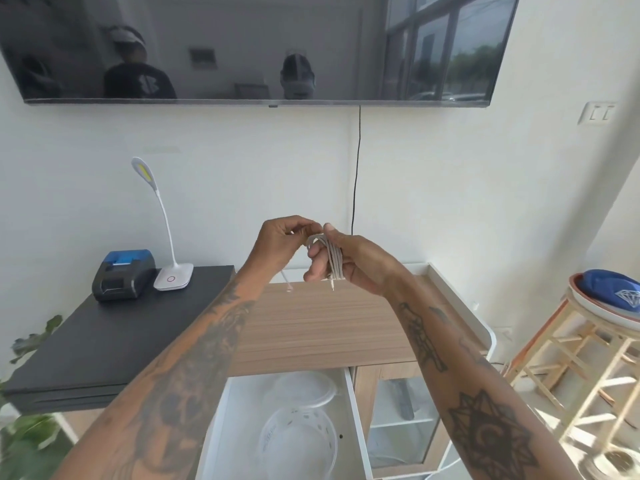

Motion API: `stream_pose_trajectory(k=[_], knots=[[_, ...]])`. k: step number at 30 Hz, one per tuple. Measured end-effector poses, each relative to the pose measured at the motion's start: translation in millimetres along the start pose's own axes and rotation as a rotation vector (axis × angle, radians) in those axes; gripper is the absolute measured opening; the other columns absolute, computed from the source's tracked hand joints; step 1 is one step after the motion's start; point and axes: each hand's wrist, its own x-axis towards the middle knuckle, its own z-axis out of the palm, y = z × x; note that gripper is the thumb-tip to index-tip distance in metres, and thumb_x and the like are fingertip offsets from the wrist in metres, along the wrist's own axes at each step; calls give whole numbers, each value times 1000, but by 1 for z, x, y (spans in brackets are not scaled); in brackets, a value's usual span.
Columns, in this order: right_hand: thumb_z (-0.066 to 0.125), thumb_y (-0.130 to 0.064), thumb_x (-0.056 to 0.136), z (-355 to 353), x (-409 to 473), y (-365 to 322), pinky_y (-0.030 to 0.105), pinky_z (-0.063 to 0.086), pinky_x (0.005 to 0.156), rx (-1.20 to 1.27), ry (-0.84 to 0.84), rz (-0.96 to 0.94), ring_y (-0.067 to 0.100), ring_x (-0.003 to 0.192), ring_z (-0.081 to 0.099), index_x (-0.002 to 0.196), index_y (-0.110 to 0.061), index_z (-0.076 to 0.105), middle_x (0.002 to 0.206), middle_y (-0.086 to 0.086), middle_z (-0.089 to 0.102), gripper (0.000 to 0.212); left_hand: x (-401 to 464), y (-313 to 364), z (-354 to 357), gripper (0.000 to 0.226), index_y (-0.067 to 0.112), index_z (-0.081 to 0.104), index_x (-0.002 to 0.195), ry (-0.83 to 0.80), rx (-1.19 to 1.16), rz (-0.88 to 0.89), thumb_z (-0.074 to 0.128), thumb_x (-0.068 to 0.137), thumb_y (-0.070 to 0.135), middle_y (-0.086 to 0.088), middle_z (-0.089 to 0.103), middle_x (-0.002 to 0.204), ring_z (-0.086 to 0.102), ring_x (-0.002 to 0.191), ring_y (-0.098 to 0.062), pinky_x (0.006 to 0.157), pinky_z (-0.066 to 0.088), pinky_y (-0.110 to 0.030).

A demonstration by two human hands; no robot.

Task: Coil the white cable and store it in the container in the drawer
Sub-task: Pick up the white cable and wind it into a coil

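Note:
The white cable (333, 261) is wound in several loops around the fingers of my right hand (341, 263), which grips the bundle above the wooden cabinet top (325, 327). My left hand (280, 242) pinches the cable's loose end beside the bundle; a short tail with a plug (288, 288) hangs below it. Under my arms, the white drawer (356, 420) stands open. It holds a clear round container (298, 434) and a clear round lid (308, 388) behind it.
A black table (104, 341) at the left carries a small printer (123, 275) and a white desk lamp (166, 237). A wall TV (256, 46) hangs above, with a black cord (356, 168). A wooden stool (588, 344) stands at the right, a plant (27, 427) at the lower left.

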Motion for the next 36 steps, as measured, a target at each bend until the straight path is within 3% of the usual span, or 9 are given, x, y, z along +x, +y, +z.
stream_pose_trajectory(k=[3,9,12,16,19,23,27,32,36], knots=[[54,-23,99,4,1,-7,38,59,79,82,-40,-99,28,85,74,98,-4,73,87,14,77,27,-12,-3,18,17,4,70,95,2,-206,-82,57,94,-6,3,59,52,50,43,-4,44,39,-21],[58,-21,96,-12,20,-15,47,49,101,-55,203,-208,34,111,66,105,-8,72,118,23,69,21,-44,-29,56,24,21,77,86,-178,154,-16,64,94,39,12,55,48,44,42,3,49,36,-9],[61,-26,95,-31,16,-3,46,49,101,-379,352,-34,25,102,69,94,-12,72,109,15,74,18,-45,-29,40,22,17,78,96,-239,302,68,63,95,34,21,57,47,46,43,3,50,34,-12],[31,-39,107,-22,6,22,41,58,80,-478,176,197,28,73,70,92,-2,66,74,9,72,53,-23,-10,8,19,19,78,93,-222,499,134,64,94,32,7,75,72,67,64,-17,65,55,-35],[22,-52,104,-5,5,28,30,51,58,-264,129,138,21,50,56,86,-5,65,55,0,57,66,-21,-1,2,15,20,77,82,-155,284,65,72,89,33,7,70,62,63,61,-13,71,54,-37],[31,-48,104,0,1,24,30,46,53,35,-15,114,14,46,42,89,-3,65,52,-3,45,58,-33,-6,-5,27,15,72,82,-1,9,-31,86,72,37,-3,74,79,70,78,-23,84,56,-45],[45,-36,101,-1,-5,22,28,47,55,218,-236,142,12,49,47,96,-4,63,57,-4,50,38,-48,-5,-4,32,18,66,85,-174,-421,-149,83,72,41,-27,71,102,69,96,-26,95,55,-47],[64,-19,92,-5,-12,32,32,55,61,272,-322,192,15,55,61,96,-1,64,65,3,64,19,-61,-4,4,25,18,58,86,-181,-367,-160,73,84,38,-14,67,73,66,69,-21,75,60,-35],[69,-22,89,-2,-14,37,32,53,61,291,-335,203,14,55,60,92,-4,66,62,1,62,18,-73,-4,22,28,10,52,93,-110,-422,-141,60,97,36,-30,57,78,60,69,-34,68,56,-47]])
